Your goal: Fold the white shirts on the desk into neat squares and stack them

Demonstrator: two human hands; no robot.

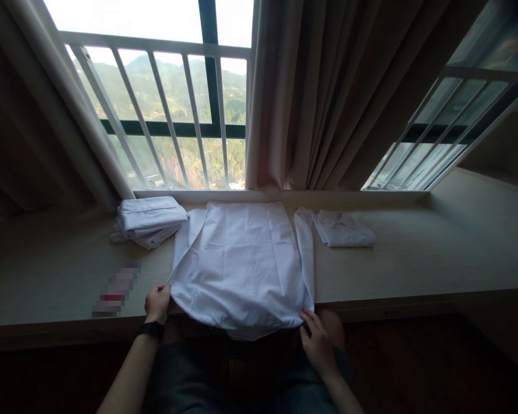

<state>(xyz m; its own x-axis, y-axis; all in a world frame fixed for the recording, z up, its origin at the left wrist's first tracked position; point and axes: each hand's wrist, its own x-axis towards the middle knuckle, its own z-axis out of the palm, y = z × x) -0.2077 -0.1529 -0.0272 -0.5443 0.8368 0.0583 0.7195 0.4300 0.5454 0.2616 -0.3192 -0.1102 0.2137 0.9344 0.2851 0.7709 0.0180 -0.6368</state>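
A white shirt point(242, 259) lies spread flat on the wide window ledge point(414, 264), its hem hanging a little over the front edge. My left hand point(157, 303) pinches the shirt's near left corner; a black band sits on that wrist. My right hand point(317, 342) grips the near right corner at the ledge's edge. The shirt's right sleeve point(305, 253) is folded along its side.
A stack of folded white shirts point(149, 220) rests at the left of the spread shirt. One folded white shirt point(343, 228) lies at the right. A blurred patch point(116, 290) lies on the ledge at the left. Curtains point(328, 92) and railed windows stand behind.
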